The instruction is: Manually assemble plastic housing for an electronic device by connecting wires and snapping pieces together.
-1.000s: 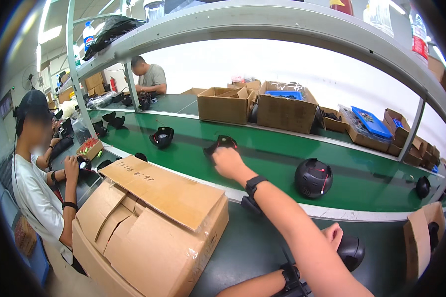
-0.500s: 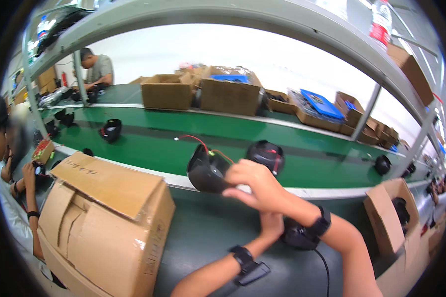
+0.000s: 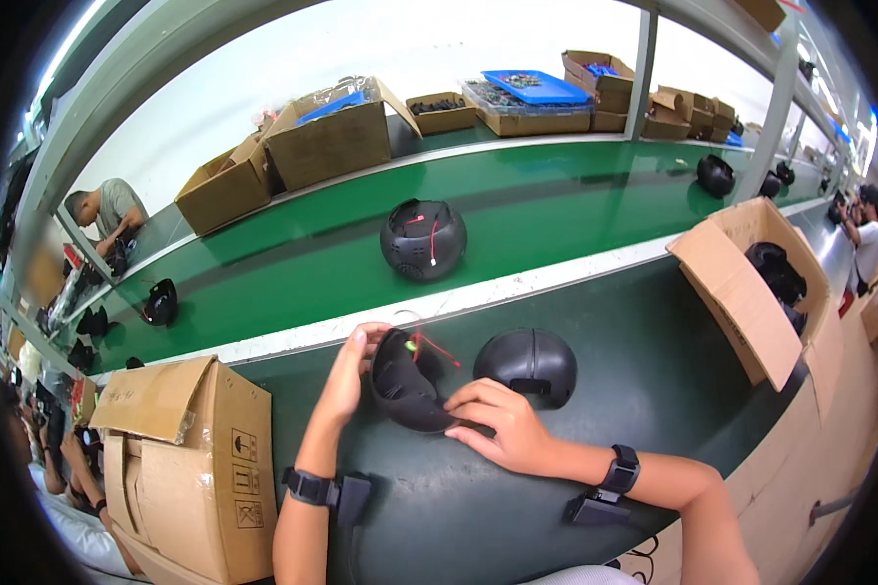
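Between my hands, tilted above the dark green worktable (image 3: 439, 517), is a black curved plastic shell (image 3: 407, 390) with its hollow side partly showing. A red wire and a small yellow-green piece stick out near its top. My left hand (image 3: 346, 375) grips the shell's left rim, fingertips at the upper edge. On the opposite side my right hand (image 3: 502, 427) pinches the lower right edge between thumb and fingers. Just beyond the right hand, a second black domed shell (image 3: 527, 366) rests on the table, rounded side up, apart from the held one.
A green conveyor belt (image 3: 556, 210) carries a round black housing (image 3: 422, 239) with red wires and other black shells. An open carton (image 3: 732, 302) with black parts stands at right, a closed carton (image 3: 249, 458) at left. Other people work at both sides.
My arms have uncrossed. The wired shell has come from the belt's edge back over the table, and my left hand has left the other shell to grip it. The view has swung right.
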`<state>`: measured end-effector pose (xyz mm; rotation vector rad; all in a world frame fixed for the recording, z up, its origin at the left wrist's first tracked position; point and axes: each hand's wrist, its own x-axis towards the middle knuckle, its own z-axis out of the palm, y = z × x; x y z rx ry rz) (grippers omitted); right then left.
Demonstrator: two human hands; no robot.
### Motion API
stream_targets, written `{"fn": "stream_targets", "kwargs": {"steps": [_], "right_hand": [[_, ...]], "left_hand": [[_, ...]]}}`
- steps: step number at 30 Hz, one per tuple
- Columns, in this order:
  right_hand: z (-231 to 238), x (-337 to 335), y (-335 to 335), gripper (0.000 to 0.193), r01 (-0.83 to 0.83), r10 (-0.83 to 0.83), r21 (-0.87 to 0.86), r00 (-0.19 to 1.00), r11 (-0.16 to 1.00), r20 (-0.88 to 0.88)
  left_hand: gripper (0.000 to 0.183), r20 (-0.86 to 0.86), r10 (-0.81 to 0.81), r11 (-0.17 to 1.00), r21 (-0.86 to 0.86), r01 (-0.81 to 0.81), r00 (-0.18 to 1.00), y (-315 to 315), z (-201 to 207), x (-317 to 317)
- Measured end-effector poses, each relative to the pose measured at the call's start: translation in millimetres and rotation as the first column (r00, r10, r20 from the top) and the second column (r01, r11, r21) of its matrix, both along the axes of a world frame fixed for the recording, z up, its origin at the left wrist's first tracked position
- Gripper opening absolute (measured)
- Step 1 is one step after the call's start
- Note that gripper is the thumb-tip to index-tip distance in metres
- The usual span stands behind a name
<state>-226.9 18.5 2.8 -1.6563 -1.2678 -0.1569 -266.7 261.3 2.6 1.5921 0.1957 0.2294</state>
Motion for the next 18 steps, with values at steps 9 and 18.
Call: {"fn": "stream_targets", "kwargs": {"steps": [9,18], "right_hand": [[12.0,26.3,-24.5,0.064,0.019,-0.006,-0.250,0.999,0.968,0.052],[10.9,66.4,-48.8,0.030,-0.110,0.006,-0.143,0.811,0.984,-0.585]], "left_hand": [[0.056,0.301,-0.007,0.959,0.273,-0.079,0.954,-53.3,16.8,4.8],[0.048,0.638,0.156,0.826,0.335,-0.454,0.754,-72.1,20.8,28.0]]}}
